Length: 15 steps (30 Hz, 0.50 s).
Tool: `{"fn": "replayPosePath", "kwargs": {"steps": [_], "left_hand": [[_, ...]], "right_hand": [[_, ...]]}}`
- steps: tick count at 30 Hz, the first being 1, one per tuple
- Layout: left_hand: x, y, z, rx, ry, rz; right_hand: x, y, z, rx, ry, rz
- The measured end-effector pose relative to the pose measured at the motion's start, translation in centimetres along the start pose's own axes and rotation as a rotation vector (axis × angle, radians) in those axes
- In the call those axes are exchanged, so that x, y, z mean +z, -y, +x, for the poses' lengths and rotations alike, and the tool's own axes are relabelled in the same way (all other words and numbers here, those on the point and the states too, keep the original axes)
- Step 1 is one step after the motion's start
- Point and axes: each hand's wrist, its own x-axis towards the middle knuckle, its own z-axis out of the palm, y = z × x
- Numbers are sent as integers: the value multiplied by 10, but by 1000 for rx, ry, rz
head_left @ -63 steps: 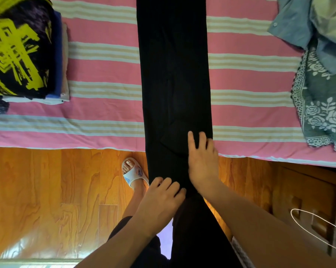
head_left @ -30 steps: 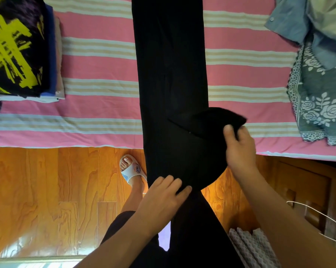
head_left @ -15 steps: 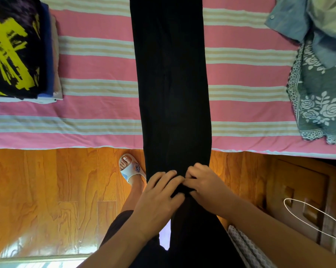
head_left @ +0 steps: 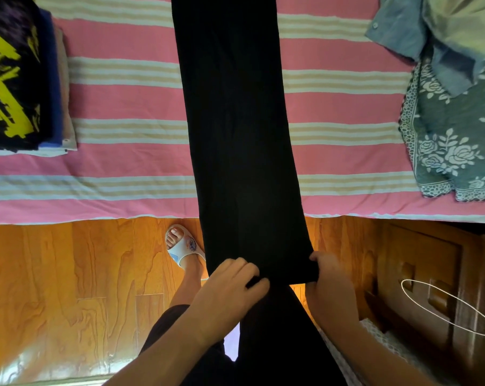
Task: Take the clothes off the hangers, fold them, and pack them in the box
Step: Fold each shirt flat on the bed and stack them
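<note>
Your left hand [head_left: 230, 285] and right hand [head_left: 329, 285] curl their fingers [head_left: 318, 259] tight around the near hem of the smooth black trousers [head_left: 241, 135], stretched long and flat across the striped bed [head_left: 110, 107].

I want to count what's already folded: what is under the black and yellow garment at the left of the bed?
Under the black and yellow garment lie a blue piece and a pale one, only their edges showing. Anything further down the stack is covered.
</note>
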Motion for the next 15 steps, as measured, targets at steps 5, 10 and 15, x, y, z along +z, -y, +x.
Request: {"fn": "replayPosePath", "kwargs": {"steps": [5,10,15], "left_hand": [[6,7,5,-108,19,-80],[2,22,17,-314,75,-225],[-56,59,79,-414,109,-362]], "right_hand": [[1,-23,15,-570,2,-392],[16,-7,40,-454,103,-329],[-2,32,71,-194,62,29]]}}
